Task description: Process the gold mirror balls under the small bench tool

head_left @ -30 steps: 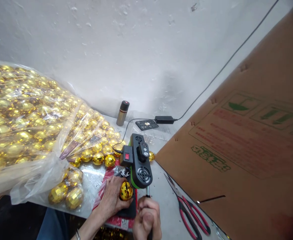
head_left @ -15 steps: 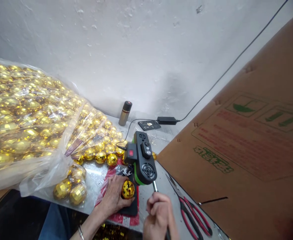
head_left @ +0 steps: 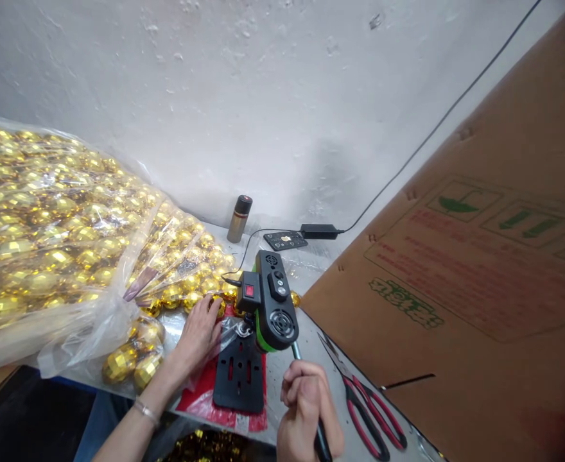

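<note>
My left hand (head_left: 200, 330) reaches to the row of loose balls by the bag's mouth, its fingers curled over a shiny gold mirror-tiled ball (head_left: 219, 307). The fingers partly hide this ball. My right hand (head_left: 306, 407) is closed round a slim tool with a metal shaft (head_left: 296, 350) and a black handle (head_left: 321, 443); the shaft's far end is hidden by the black and green device (head_left: 277, 301). Below that device lies a bare black slotted plate (head_left: 239, 378), on a red plastic sheet (head_left: 196, 401).
A big clear bag (head_left: 56, 231) full of gold balls fills the left. A brown carton (head_left: 456, 269) leans at the right beside red-handled scissors (head_left: 369, 410). A spray can (head_left: 239, 219), a phone-like black slab (head_left: 285, 240) and a power adapter (head_left: 320, 231) stand by the wall.
My left hand has left the black plate and moved up to the row of balls. The gold ball it held over the plate is gone from there. My right hand stays on the tool.
</note>
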`<action>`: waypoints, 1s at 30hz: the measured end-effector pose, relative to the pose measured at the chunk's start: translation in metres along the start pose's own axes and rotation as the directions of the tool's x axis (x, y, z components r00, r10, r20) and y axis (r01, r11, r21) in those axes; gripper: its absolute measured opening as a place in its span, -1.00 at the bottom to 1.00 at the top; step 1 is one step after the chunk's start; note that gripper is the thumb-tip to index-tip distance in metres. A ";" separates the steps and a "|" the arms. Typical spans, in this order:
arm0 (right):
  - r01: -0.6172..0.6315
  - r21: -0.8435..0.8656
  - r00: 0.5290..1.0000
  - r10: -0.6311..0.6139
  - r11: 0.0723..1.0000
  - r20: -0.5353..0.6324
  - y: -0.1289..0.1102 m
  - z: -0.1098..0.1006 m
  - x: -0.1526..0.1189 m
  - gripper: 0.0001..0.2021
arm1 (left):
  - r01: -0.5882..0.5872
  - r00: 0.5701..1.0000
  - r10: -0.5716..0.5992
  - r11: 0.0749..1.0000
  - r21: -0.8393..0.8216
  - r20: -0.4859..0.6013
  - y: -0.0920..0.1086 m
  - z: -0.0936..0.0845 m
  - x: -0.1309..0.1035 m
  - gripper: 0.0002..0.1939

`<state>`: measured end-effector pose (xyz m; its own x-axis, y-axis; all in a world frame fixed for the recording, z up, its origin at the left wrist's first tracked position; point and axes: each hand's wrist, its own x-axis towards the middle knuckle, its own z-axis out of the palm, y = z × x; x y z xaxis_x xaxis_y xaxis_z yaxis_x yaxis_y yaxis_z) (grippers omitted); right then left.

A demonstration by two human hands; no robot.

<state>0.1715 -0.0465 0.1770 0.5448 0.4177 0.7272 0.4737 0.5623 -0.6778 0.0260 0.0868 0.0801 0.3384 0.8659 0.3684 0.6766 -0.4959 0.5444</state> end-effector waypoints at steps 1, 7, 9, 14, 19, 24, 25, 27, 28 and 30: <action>0.001 -0.006 1.000 -0.001 1.000 0.003 -0.001 0.000 0.000 -0.58 | 0.010 0.999 -0.011 0.999 0.039 0.038 0.000 0.002 0.014 -0.55; -0.001 -0.032 0.999 0.002 0.999 0.040 -0.008 -0.002 0.004 -0.58 | 0.102 0.991 -0.100 0.995 -0.018 0.088 0.009 -0.008 0.024 -0.57; -0.014 -0.017 1.000 0.014 1.000 0.024 -0.011 -0.001 0.007 -0.58 | 0.188 0.982 -0.175 0.954 -0.234 0.074 0.014 -0.015 0.009 -0.53; -0.132 -0.067 0.991 0.133 0.989 0.017 -0.027 0.005 0.022 -0.60 | 0.417 0.901 -0.378 0.628 -0.658 0.210 0.026 -0.011 -0.037 -0.43; -0.111 -0.069 0.993 0.113 0.991 0.026 -0.037 0.008 0.036 -0.53 | 0.431 0.889 -0.414 0.617 -0.659 0.194 0.034 0.013 -0.067 -0.42; -0.119 -0.076 0.992 0.122 0.990 0.039 -0.038 0.008 0.035 -0.55 | 0.277 0.955 -0.291 0.811 -0.515 0.056 0.040 0.029 -0.070 -0.51; -0.116 -0.074 0.992 0.119 0.990 0.042 -0.038 0.008 0.035 -0.55 | 0.247 0.964 -0.265 0.840 -0.483 0.031 0.040 0.031 -0.069 -0.51; -0.107 -0.069 0.993 0.110 0.992 0.044 -0.037 0.007 0.033 -0.56 | 0.190 0.977 -0.212 0.883 -0.430 -0.002 0.040 0.033 -0.066 -0.49; -0.103 -0.071 0.993 0.107 0.992 0.047 -0.037 0.006 0.033 -0.57 | 0.165 0.983 -0.183 0.896 -0.412 -0.004 0.039 0.033 -0.065 -0.48; -0.100 -0.081 0.992 0.105 0.992 0.064 -0.035 0.005 0.031 -0.59 | 0.125 0.991 -0.129 0.912 -0.391 0.016 0.037 0.032 -0.065 -0.48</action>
<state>0.1681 -0.0500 0.2236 0.5462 0.5193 0.6572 0.4710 0.4584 -0.7537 0.0503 0.0145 0.0523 0.2586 0.9237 0.2827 0.4031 -0.3691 0.8374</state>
